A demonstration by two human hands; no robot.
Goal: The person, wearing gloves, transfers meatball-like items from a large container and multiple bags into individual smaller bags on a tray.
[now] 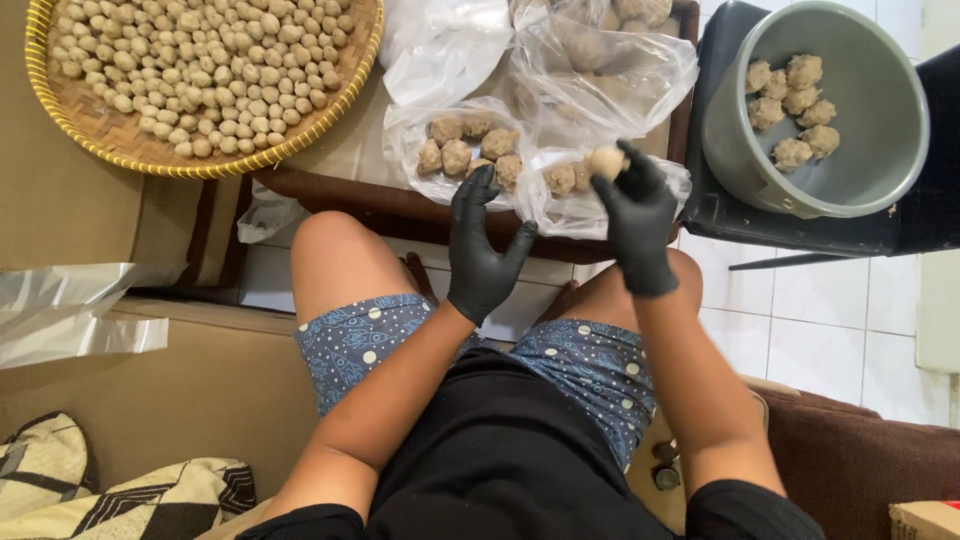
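From where I watch, the biggest thing is the round woven tray [110, 135] at upper left, yellow-rimmed and covered with many small pale dough balls [210, 60]. Next in size is the grey metal pot [880, 150] at upper right, tilted toward the camera on a dark stand, with a cluster of larger brownish balls [790, 105] inside. Between them, on the low wooden table [340, 195], lie clear plastic bags [590, 75]; one open bag [415, 140] holds several brown balls, and another just beside it holds a few more.

My left hand [483, 255], in a black glove, hangs above the table edge with its fingers spread apart and holding nothing, the fingertips near the open bag. My right hand [636, 222], also black-gloved, is raised just beside it, its fingers curled around one pale ball [605, 160] held over the second bag. Both hands sit above my bare knees.
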